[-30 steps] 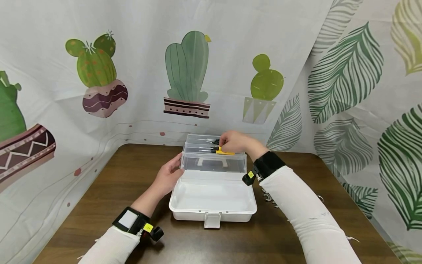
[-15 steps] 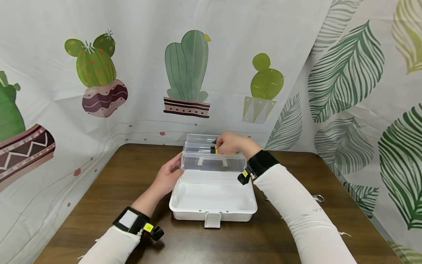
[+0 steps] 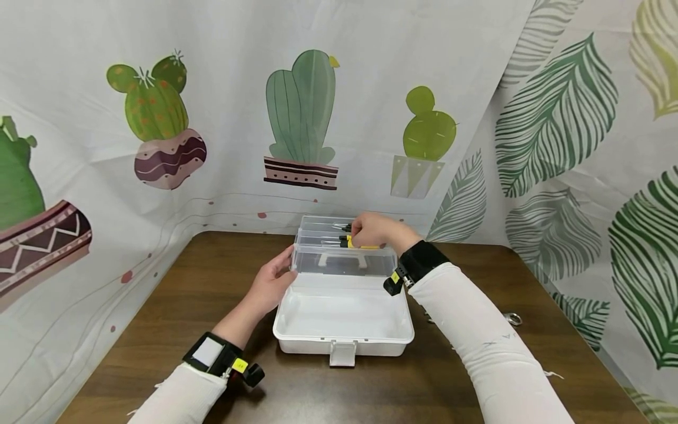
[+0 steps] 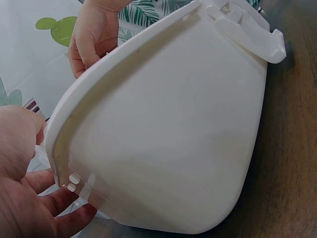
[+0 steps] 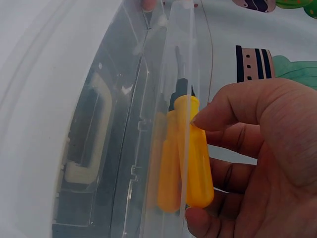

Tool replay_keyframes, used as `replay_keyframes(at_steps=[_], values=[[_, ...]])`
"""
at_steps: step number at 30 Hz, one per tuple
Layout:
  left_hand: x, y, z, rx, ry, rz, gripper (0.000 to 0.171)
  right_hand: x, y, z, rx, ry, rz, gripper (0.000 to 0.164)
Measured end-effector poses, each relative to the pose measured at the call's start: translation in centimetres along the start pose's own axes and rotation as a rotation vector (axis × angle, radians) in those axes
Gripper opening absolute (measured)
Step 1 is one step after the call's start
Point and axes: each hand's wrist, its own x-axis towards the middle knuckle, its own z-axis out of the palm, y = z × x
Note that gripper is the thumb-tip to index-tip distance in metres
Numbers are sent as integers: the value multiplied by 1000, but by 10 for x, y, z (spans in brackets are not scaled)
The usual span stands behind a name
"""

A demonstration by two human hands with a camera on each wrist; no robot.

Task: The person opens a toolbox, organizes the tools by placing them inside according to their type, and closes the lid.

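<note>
A white toolbox (image 3: 296, 347) stands with its lid swung back; the clear lid (image 3: 307, 263) and clear trays (image 3: 312, 237) lie behind the white base. My left hand (image 3: 271, 284) holds the lid's left edge, thumb in front and fingers spread behind it, as the left wrist view shows. At the trays, my right hand (image 3: 375, 229) pinches a yellow-handled screwdriver (image 5: 199, 153), thumb on the handle. A second yellow handle (image 5: 170, 173) shows beside it through the clear tray wall. Black-handled tools with thin metal shafts (image 3: 343, 227) lie in the rear tray, partly covered by that hand.
A metal wrench (image 3: 512, 319) lies on the brown wooden table (image 3: 175, 306) at the right, partly behind the right sleeve (image 3: 487, 341). The front latch (image 3: 342, 354) hangs down. A cloth with printed cacti (image 3: 233, 118) hangs behind the table.
My right hand has shifted slightly left along the trays with the yellow screwdriver, then stays nearly still. The left hand and toolbox keep their place.
</note>
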Motion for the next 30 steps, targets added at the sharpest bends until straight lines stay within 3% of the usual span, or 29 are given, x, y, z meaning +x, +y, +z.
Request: replay_keyframes(at_steps=[4,12,21,30], values=[[0,-1,1,-6,2,-8,63,1,2,0,0,7,24,3],[3,-2,0,1,11,-13,63,0,1,-2,-3,28,54,21],[3,-2,1,-1,1,-24,64,4,4,4,-11,65,91,21],[2,-1,0,-2,6,-21,64,-6,6,6,-20,127,-5,22]])
